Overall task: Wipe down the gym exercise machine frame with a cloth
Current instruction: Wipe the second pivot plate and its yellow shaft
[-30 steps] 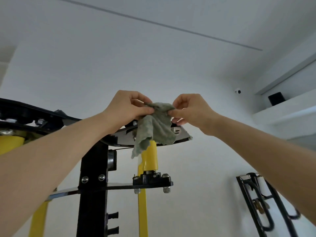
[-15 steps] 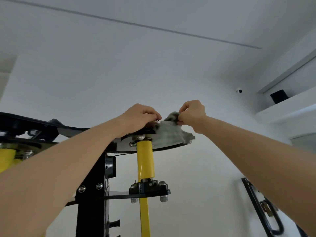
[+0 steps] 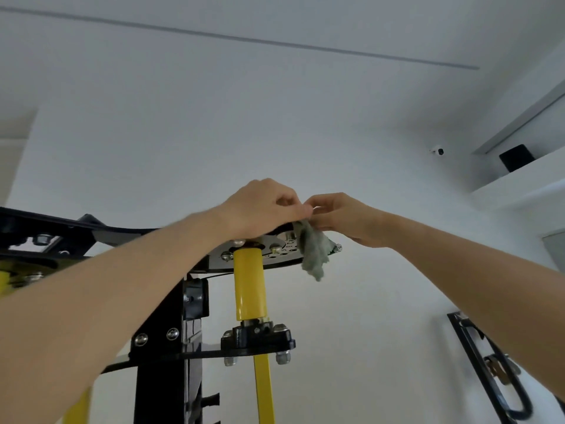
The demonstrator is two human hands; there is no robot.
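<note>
Grey-green cloth [image 3: 315,252] hangs near the middle of the picture, a little to the right. It lies over the right edge of the round metal plate [image 3: 275,255] at the top of the gym machine frame [image 3: 165,387]. Its loose end droops down past the rim of the plate.

Your two arms reach up from the bottom corners, and your hands meet just above the plate. Your right hand [image 3: 342,218] has its fingers curled, and they pinch the top of the cloth. Your left hand [image 3: 263,206] has its fingers curled too. Their tips sit right at the top of the cloth and touch your right fingertips. You cannot tell from this view if the left fingers really hold the cloth, because the hand hides that spot.

Under the plate a fat yellow tube [image 3: 249,286] stands straight up. Its bottom end sits in a black bracket [image 3: 258,336] with shiny bolts. A thin yellow bar [image 3: 264,390] goes down from there to the bottom of the picture. The black post of the frame stands to the left of the tube.

Behind it all is a white wall [image 3: 336,133]. A small white camera [image 3: 437,151] is fixed on it at the upper right. Near the camera, a black box [image 3: 516,157] sits on a white shelf [image 3: 519,185]. A black rack [image 3: 489,371] hangs at the lower right.
</note>
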